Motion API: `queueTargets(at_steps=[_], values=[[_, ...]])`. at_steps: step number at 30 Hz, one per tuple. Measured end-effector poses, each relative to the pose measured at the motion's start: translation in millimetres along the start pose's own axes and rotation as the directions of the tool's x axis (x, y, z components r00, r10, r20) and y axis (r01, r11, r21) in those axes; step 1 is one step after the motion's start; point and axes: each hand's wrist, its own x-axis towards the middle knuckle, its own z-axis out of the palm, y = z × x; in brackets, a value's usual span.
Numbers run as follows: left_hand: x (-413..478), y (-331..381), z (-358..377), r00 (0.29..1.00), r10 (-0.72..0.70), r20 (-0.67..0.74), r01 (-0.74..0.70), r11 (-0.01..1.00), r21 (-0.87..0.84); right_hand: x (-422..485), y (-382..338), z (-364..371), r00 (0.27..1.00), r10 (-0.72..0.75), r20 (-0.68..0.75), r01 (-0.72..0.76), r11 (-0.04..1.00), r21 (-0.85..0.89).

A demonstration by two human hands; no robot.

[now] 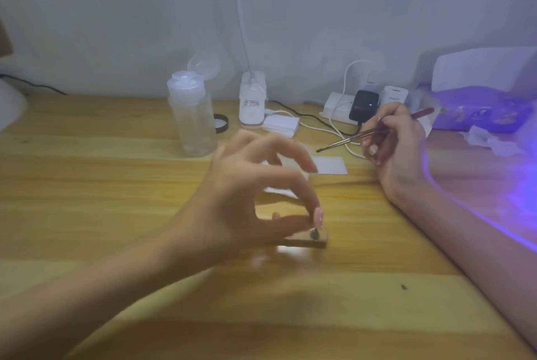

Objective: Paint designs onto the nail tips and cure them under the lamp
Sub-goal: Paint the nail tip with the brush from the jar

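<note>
Small dark nail tip (314, 233): atop clear stand (305, 242) pinched by left hand (247, 194) fingers (318, 216), near centre of pale wooden counter (116, 185). Slim red-handled brush (344, 141): clamped in right hand (398, 153) fingers, near glowing violet lamp (482, 98).

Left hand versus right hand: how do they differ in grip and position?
The left hand pinches a small nail-tip holder between thumb and forefinger; the right hand grips a brush. The left hand is at the middle of the table; the right hand is farther back, beside the glowing lamp. Both hold something.
</note>
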Motion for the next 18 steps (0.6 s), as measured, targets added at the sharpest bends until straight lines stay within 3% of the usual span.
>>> queueTargets(at_steps=[3, 7, 18], values=[[-4.8, -0.4, 10.1, 0.999, 0.042, 0.03, -0.047, 0.978, 0.202, -0.5, -0.6, 1.2, 1.0, 0.0, 0.004, 0.0, 1.0, -0.01], [-8.3, -3.6, 18.0, 0.998, -0.016, 0.06, -0.003, 0.95, 0.312, -2.1, -1.3, 2.8, 1.0, -0.003, -0.002, 0.003, 0.998, -0.063], [-9.2, -9.9, 19.4, 0.966, -0.241, 0.097, 0.199, 0.927, 0.319, -3.4, -2.0, 3.3, 1.0, 0.02, -0.005, -0.021, 0.996, -0.091]])
